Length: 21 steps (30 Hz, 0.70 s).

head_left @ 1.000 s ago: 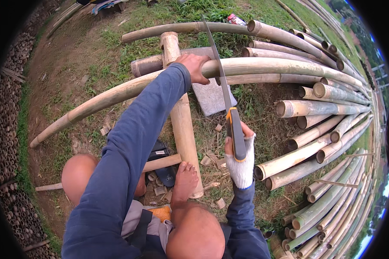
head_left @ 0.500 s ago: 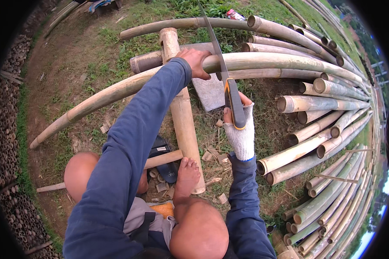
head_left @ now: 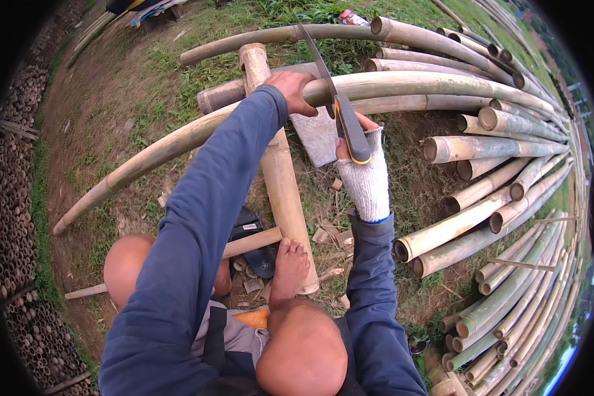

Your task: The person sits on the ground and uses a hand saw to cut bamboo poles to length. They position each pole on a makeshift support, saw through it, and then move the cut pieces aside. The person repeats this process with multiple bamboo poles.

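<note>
A long bamboo pole point(head_left: 402, 84) lies crosswise in front of me, resting over a thicker bamboo post point(head_left: 280, 178). My left hand point(head_left: 293, 91) is clamped over the pole near this crossing, with thumb and fingers round its sides. Just right of it, the blade of a hand saw point(head_left: 352, 132) meets the pole. My right hand point(head_left: 364, 165), in a white fingerless knit glove, is closed round the saw's black and orange handle on the near side. The cut itself is too small to make out.
Cut bamboo poles point(head_left: 472, 149) are stacked to the right, ends toward me. Beneath the pole sits a pale flat slab point(head_left: 317, 135). My bare foot point(head_left: 290, 267) touches the post, near a thin bamboo stick point(head_left: 251, 243) and wood chips. More bamboo point(head_left: 16, 231) is piled far left.
My right hand has pushed the saw away from me, so its handle is now close to the pole. My left hand keeps its hold on the pole; the whole view has shifted slightly.
</note>
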Tool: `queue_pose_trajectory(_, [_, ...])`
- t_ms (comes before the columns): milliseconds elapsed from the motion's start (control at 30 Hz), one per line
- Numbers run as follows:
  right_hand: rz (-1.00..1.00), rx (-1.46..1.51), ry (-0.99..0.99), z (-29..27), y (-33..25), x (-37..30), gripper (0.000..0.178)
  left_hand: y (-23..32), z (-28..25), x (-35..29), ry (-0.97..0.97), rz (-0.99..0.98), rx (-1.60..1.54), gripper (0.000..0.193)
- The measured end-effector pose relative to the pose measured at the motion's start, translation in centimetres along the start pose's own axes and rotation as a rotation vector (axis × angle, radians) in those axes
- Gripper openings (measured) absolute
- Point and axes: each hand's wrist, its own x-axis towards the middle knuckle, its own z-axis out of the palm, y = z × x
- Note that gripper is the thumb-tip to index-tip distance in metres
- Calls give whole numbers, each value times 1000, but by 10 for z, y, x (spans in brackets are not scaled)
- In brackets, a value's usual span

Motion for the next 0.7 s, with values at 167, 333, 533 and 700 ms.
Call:
queue_pose_trajectory(167, [66,-296,3,-61,-40,-153,54,-12,3,11,3,26,-70,80])
queue_pose_trajectory(333, [40,-332,15,-72,-82,-204,51,-12,4,13,-86,54,-42,82])
queue_pose_trajectory(533, [-173,-54,19,0,-11,9,50,1,-7,3,-72,-7,-34,89])
queue_pose_trajectory(700, [116,-187,-49,-49,-26,-110,54,-4,-2,6,-14,34,-11,87])
